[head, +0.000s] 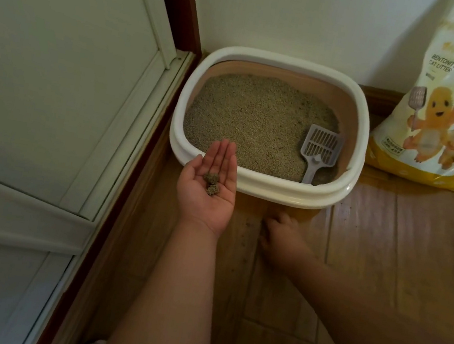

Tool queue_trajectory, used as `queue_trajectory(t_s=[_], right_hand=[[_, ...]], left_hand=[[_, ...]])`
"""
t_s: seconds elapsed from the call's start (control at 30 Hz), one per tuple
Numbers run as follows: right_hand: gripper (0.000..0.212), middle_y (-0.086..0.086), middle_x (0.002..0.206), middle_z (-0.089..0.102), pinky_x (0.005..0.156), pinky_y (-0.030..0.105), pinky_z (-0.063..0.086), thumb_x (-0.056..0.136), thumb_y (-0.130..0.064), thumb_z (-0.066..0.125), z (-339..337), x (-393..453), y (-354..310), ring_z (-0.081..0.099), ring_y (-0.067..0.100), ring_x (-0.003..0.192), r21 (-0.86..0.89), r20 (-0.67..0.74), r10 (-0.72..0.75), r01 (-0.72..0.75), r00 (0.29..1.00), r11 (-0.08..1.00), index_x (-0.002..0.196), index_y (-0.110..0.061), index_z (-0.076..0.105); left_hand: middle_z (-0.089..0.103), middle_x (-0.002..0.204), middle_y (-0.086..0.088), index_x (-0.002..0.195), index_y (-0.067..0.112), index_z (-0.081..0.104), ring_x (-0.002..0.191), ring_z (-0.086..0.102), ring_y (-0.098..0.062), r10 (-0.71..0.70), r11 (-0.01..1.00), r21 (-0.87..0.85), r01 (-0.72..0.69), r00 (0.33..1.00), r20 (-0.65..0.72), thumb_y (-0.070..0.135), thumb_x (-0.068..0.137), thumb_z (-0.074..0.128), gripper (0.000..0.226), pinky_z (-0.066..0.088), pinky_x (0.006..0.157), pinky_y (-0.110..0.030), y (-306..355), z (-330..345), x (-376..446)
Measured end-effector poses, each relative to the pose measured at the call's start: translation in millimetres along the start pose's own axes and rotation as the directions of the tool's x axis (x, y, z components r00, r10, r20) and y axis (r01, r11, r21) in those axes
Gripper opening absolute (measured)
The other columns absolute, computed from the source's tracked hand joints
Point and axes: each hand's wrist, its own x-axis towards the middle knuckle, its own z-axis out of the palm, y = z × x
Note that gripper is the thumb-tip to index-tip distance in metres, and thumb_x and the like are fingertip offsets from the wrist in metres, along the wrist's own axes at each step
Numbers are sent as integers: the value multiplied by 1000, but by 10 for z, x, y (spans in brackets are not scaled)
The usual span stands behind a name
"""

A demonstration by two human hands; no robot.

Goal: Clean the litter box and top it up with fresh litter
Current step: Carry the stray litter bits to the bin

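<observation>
Resting on flat, palm-up left hand (pixel 208 182): two litter clumps (pixel 211 183), held at litter box (pixel 269 125) near-left rim. Right hand (pixel 284 237) is lowered to floor (pixel 385 258); grip can't be told. Scoop (pixel 320 151) lies in box's right corner, handle toward person, nearer right hand.

The litter box (pixel 259 187) is showing a cream-white rim over tan inner walls, with grey-beige litter (pixel 253 116) and a pale grey slotted scoop (pixel 321 150). The litter bag (pixel 439 117) is wearing white and yellow with orange cartoon animals, standing on a brown wood-grain floor (pixel 388 243).
</observation>
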Motion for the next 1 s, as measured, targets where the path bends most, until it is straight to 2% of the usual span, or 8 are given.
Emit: queue_trajectory(t_s=[0.2, 0.37, 0.57, 0.67, 0.8, 1.0], right_hand=[[37, 8, 127, 49, 103, 38, 43, 92, -41, 63, 35, 169, -270, 47, 30, 120, -22, 52, -69, 70, 996, 997, 121, -17, 65], [26, 6, 118, 55, 95, 35, 49, 96, -26, 58, 7, 248, -316, 54, 28, 113, -6, 41, -103, 104, 994, 995, 117, -18, 72], [30, 3, 127, 54, 99, 39, 47, 97, -31, 59, -29, 214, -289, 47, 26, 120, -48, -31, -81, 79, 996, 996, 123, -23, 69], [29, 5, 126, 56, 99, 39, 47, 98, -26, 56, -25, 204, -297, 48, 28, 120, -54, -13, -86, 85, 996, 995, 123, -22, 70], [24, 3, 116, 60, 87, 34, 53, 97, -15, 55, -10, 203, -347, 59, 26, 106, -81, 19, -102, 103, 995, 991, 112, -21, 72], [14, 4, 110, 64, 85, 34, 55, 97, -14, 58, -33, 183, -441, 64, 24, 100, -87, 76, -87, 94, 993, 992, 105, -17, 69]], left_hand=[[69, 128, -18, 119, -4, 68, 120, 67, -32, 2, 1000, 9, -2, 1000, 6, 20, 104, 46, 37, 53, 104, -39, 76, -24, -29], [70, 127, -19, 119, -4, 68, 120, 67, -32, -5, 1000, 1, 5, 1000, 13, 21, 104, 46, 36, 55, 100, -41, 119, -26, -38], [70, 128, -19, 119, -4, 68, 121, 67, -32, 1, 1000, 2, -1, 1000, 17, 20, 104, 46, 36, 53, 102, -41, 140, -29, -30], [69, 128, -18, 120, -4, 68, 121, 67, -32, 1, 1000, 0, -1, 1000, 18, 21, 104, 46, 37, 52, 103, -41, 130, -30, -17], [70, 127, -18, 119, -4, 68, 121, 67, -31, 6, 1000, 9, -7, 1000, 19, 21, 104, 46, 37, 52, 104, -40, 108, -24, -20], [70, 127, -19, 119, -5, 68, 120, 67, -32, 1, 1000, 2, -1, 1000, 27, 21, 104, 45, 38, 53, 102, -41, 93, -19, -42]])
